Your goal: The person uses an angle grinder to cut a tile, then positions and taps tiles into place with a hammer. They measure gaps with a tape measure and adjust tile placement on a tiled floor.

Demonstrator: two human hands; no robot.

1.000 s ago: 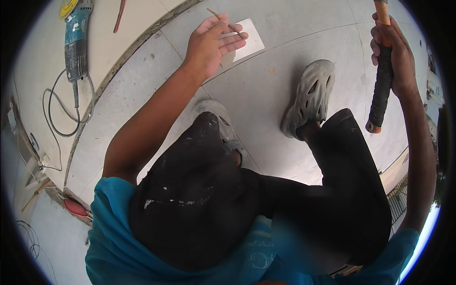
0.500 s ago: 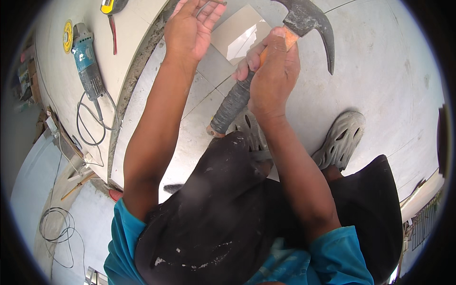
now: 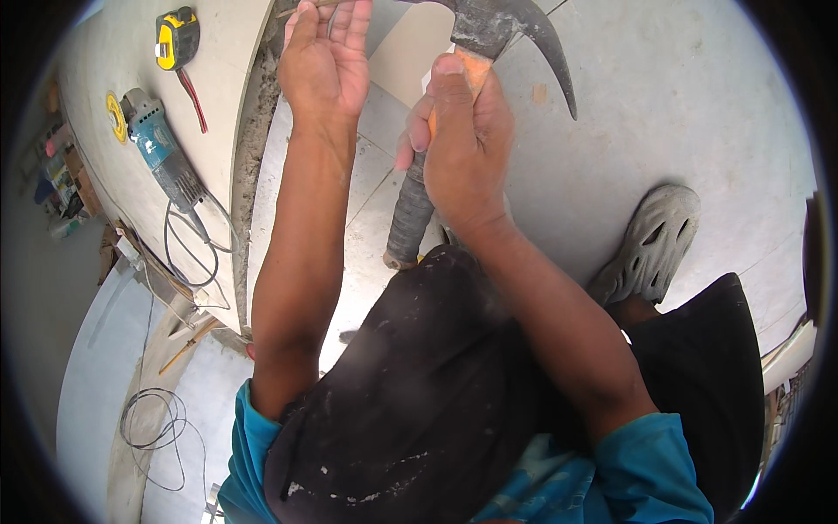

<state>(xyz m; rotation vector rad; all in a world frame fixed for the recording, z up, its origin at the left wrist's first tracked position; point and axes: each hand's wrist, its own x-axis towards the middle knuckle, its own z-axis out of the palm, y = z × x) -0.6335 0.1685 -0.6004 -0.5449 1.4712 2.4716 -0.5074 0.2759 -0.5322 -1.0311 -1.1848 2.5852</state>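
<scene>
While both my hands are busy with tools, I judge the work to be somewhere in its course rather than finished: hammer and rod are in hand, and the rough mortar edge (image 3: 251, 162) just behind my left grip (image 3: 325, 65) lies bare and broken. How much is left I cannot tell, because the rod and the hammer's striking end run out at the top of the view, so I see no contact between them.

My left grip is partly closed, pinching a thin brownish rod (image 3: 288, 12) between thumb and fingers, with the other fingers loosely stretched. My right grip (image 3: 467, 140) is wrapped around the claw hammer (image 3: 515, 31), my thumb lying along the orange part near its head; the black-wrapped end slants below my palm toward my knee, and the claw curves out to the right.

Between my two grips, beyond the handle, a beige tile (image 3: 415, 57) lies on the grey floor (image 3: 611, 113). Left of my left grip, on the pale slab (image 3: 229, 52), sit a yellow-and-black tape measure (image 3: 177, 39) and, nearer my body, an angle grinder (image 3: 157, 153) with its cable looped beside it
</scene>
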